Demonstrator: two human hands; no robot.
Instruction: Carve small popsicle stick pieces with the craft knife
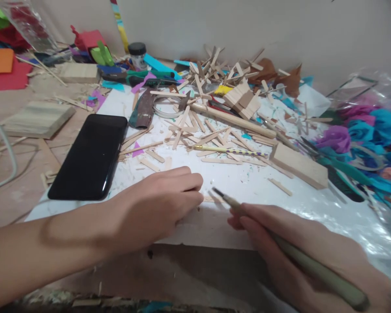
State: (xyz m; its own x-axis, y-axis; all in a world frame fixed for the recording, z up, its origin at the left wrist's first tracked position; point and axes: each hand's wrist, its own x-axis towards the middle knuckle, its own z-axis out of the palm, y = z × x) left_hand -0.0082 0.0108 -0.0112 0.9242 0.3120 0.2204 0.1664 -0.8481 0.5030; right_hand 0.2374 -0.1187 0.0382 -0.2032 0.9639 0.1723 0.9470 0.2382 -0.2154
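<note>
My left hand is closed over the white sheet, its fingertips pinched at the end of a thin wooden craft stick that lies flat. Most of that end is hidden under the fingers. In my right hand is a carving tool with an olive-green handle, held like a pen. Its dark, narrow tip points up and left, just above the stick and a short way right of my left fingertips.
A black phone lies left of my left hand. Beyond are scattered craft sticks, a hammer, a patterned pencil and a wood block. Green-handled scissors and paper flowers are at right. The table's front edge is close.
</note>
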